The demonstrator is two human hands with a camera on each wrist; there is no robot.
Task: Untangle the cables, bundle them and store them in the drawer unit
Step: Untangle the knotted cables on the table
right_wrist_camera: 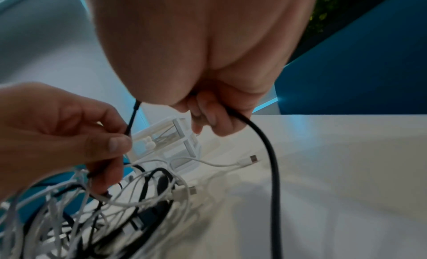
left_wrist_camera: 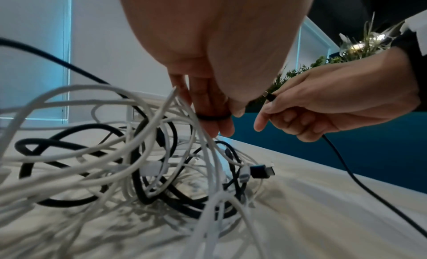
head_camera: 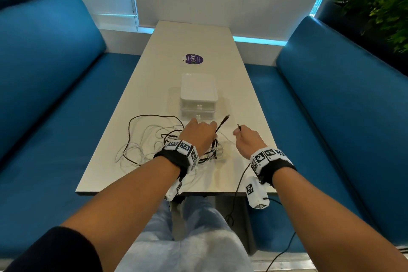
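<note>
A tangle of white and black cables (head_camera: 154, 141) lies on the near half of the white table (head_camera: 198, 40). My left hand (head_camera: 205, 126) is over the tangle's right side, its fingers curled round a black cable (left_wrist_camera: 213, 117) whose plug end (head_camera: 223, 122) sticks up past the thumb. Several white strands also hang from those fingers (left_wrist_camera: 209, 98). To the right, my right hand (head_camera: 238, 133) grips the end of another black cable (right_wrist_camera: 270, 153), which trails off the near table edge. The white drawer unit (head_camera: 198, 95) stands just behind both hands, drawers closed.
A round purple sticker (head_camera: 194, 59) lies behind the drawer unit. Blue benches (head_camera: 55, 95) flank the table on both sides, with plants (head_camera: 379, 6) behind them. Loose white plug ends (right_wrist_camera: 250, 159) lie on the table right of the tangle.
</note>
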